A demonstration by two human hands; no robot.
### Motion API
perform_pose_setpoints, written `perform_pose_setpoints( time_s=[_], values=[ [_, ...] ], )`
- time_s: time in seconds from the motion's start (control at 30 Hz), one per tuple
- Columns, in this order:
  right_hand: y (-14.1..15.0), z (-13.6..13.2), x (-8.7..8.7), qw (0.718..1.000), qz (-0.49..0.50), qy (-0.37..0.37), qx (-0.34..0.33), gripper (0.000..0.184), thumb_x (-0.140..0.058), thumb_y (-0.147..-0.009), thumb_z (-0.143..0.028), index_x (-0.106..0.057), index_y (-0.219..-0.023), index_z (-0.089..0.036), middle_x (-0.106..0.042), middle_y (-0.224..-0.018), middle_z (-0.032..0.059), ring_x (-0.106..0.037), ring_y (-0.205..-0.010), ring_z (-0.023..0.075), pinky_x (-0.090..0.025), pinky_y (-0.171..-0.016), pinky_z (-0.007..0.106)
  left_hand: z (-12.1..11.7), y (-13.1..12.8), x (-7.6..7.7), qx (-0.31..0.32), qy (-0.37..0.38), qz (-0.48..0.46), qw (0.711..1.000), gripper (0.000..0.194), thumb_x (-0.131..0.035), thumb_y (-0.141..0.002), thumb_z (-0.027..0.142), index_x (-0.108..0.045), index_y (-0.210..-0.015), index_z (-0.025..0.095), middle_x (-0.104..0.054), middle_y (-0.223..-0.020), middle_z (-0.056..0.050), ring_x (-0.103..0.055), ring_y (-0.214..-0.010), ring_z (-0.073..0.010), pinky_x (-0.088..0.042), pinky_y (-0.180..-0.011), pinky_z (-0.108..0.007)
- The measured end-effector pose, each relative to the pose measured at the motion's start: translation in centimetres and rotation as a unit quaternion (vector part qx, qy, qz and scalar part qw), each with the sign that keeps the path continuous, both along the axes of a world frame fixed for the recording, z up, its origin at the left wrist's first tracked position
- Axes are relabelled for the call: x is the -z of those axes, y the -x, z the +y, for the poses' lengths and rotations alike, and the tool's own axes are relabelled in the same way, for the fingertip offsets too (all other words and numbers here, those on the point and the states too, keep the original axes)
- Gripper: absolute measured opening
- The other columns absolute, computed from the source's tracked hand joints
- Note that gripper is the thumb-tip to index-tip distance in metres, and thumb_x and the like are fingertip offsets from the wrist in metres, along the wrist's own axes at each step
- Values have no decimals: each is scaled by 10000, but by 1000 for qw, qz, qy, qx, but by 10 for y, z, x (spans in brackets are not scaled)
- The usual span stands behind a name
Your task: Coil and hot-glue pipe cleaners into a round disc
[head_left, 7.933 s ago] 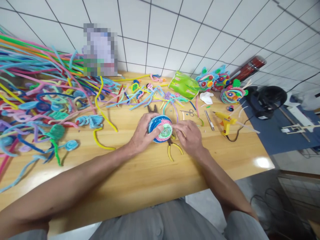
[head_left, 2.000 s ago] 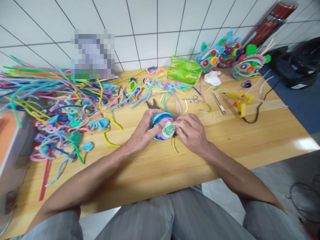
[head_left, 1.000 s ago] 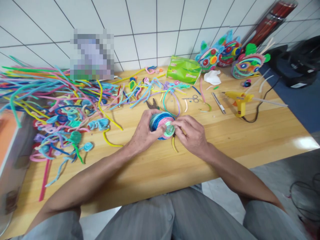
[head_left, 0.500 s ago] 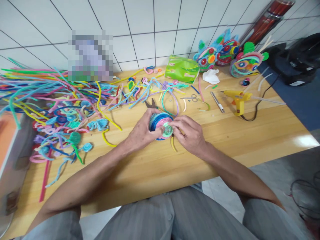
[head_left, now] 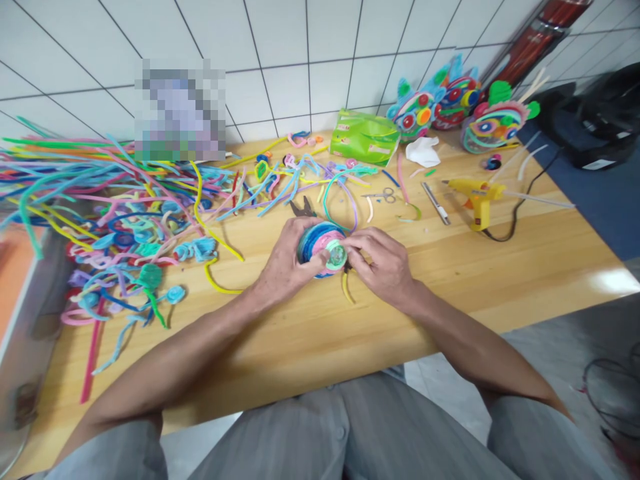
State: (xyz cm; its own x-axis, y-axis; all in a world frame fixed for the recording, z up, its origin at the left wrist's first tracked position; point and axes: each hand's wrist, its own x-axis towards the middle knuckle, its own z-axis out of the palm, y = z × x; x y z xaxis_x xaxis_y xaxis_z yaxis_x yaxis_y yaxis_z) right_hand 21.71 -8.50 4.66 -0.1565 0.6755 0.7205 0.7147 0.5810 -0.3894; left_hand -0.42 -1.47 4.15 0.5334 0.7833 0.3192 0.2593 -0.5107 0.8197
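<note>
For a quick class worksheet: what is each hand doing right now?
Left hand: closed around the striped round piece.
Right hand: fingers pinched at its green end.

The worktop [head_left: 280, 347] is made of light, shiny wood. On its left is a big, messy heap of fuzzy sticks [head_left: 115, 220] in lots of colors. A bendy yellow stick [head_left: 201, 193] lies by the heap. Near the wall sit a green packet [head_left: 365, 139], a crumpled white tissue [head_left: 423, 152] and three bright, fuzzy faces. A dark tool [head_left: 303, 208] and a curved yellow handle [head_left: 347, 288] lie near the middle, but what is between them is hidden. Farther right are small scissors [head_left: 387, 195], a silver pen-like thing [head_left: 435, 203] and a yellow glue gun [head_left: 477, 197] with a black cord [head_left: 514, 223].
</note>
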Motion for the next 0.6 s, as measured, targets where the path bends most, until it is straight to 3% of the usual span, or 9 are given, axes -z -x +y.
perform_pose_setpoints(
  time_s=[0.27,0.43,0.6],
  values=[
    [1,-2,-2,1000,-7,4,2,219,-664,-1011,-68,-759,-1117,-235,-807,-969,58,-780,-900,210,-657,-825,342,0,3,-6,27,8,15,999,464,-704,-1001,458,-576,-1383,229,-660,-1334,-113,-651,-1262,-294,-553,-1136,-493],
    [1,-3,0,1000,-12,7,3,231,-653,-1017,-73,-762,-1135,-240,-812,-986,60,-781,-911,210,-657,-837,350,1,6,-16,56,53,11,997,411,-568,-1082,522,-588,-1375,234,-673,-1344,-112,-649,-1257,-284,-548,-1136,-488],
    [1,-3,2,1000,-15,13,3,252,-647,-1016,-79,-771,-1147,-256,-812,-985,52,-785,-927,208,-655,-847,352,3,4,-24,50,137,27,989,489,-690,-1015,526,-566,-1379,223,-720,-1310,-91,-719,-1146,-255,-609,-1039,-429]
  ],
)
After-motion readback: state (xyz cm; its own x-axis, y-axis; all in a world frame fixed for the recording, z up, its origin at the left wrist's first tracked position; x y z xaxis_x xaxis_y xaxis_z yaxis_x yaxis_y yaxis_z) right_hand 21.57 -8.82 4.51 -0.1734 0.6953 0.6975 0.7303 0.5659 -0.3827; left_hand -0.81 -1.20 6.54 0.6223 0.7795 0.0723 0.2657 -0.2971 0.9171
